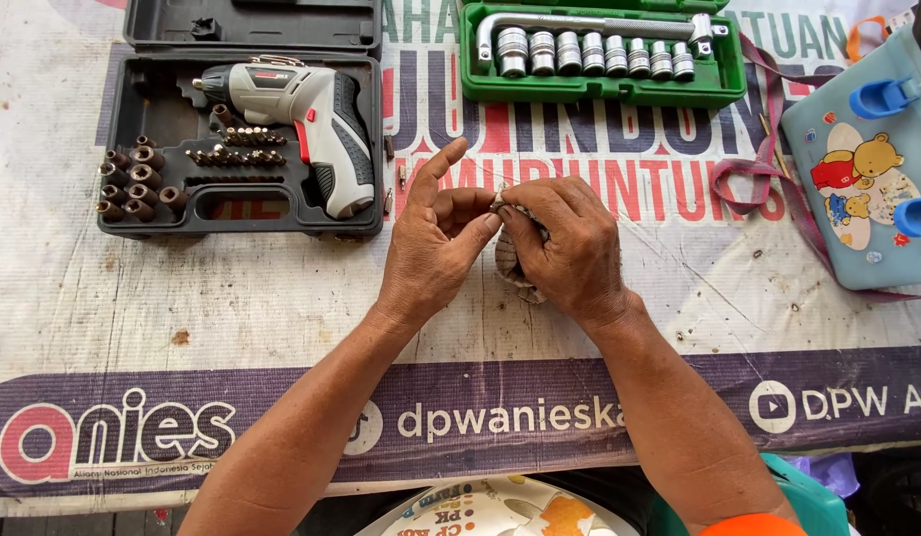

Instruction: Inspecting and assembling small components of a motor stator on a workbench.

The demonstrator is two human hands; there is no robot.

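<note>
Both my hands meet over the middle of a printed banner that covers the table. My right hand is closed around a small patterned cloth bundle, most of it hidden under the palm. My left hand pinches the top of the same bundle between thumb and fingers, its index finger raised. Whether something small sits inside the cloth cannot be seen.
An open black case at the upper left holds a grey cordless screwdriver and several bits. A green socket set tray lies at the top centre. A light blue box with a cartoon bear and a pink strap sits at the right.
</note>
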